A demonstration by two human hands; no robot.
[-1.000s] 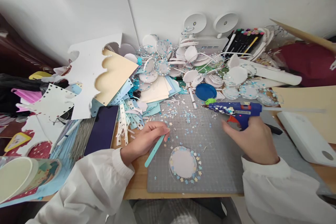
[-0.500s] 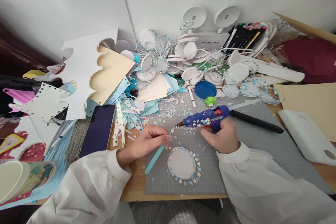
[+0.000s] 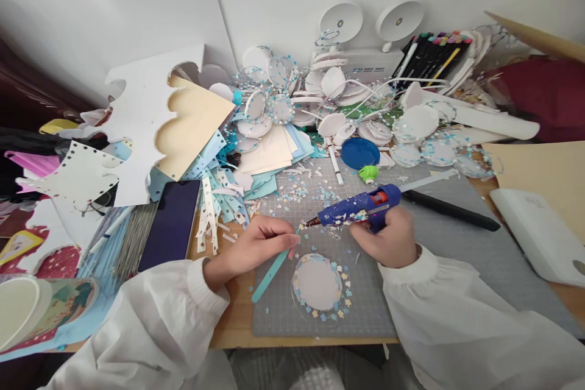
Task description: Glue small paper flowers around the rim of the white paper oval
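My left hand [image 3: 259,245] is closed around slim teal tweezers [image 3: 270,276], their rounded end pointing down toward the mat. In my right hand [image 3: 388,237] is a blue hot glue gun [image 3: 359,207], its body speckled with small bits. The gun's nozzle points left, close to the fingertips of my left hand. Something small and pale sits between nozzle and fingertips, too small to make out. Below both hands a white disc [image 3: 317,283] lies on the grey cutting mat [image 3: 375,311], ringed by tiny blue, white and yellow flowers.
Loose paper flowers [image 3: 292,189] litter the mat. A black-handled knife [image 3: 452,210] lies right of the gun. Behind are a blue lid [image 3: 360,153], a green cap [image 3: 368,173] and piled white discs [image 3: 256,106]. A phone [image 3: 171,225] and paper cup [image 3: 27,311] stand left.
The glue gun's nozzle has come slightly down and left, nearer the left fingertips. The view has shifted a little; the left hand stays nearly still.
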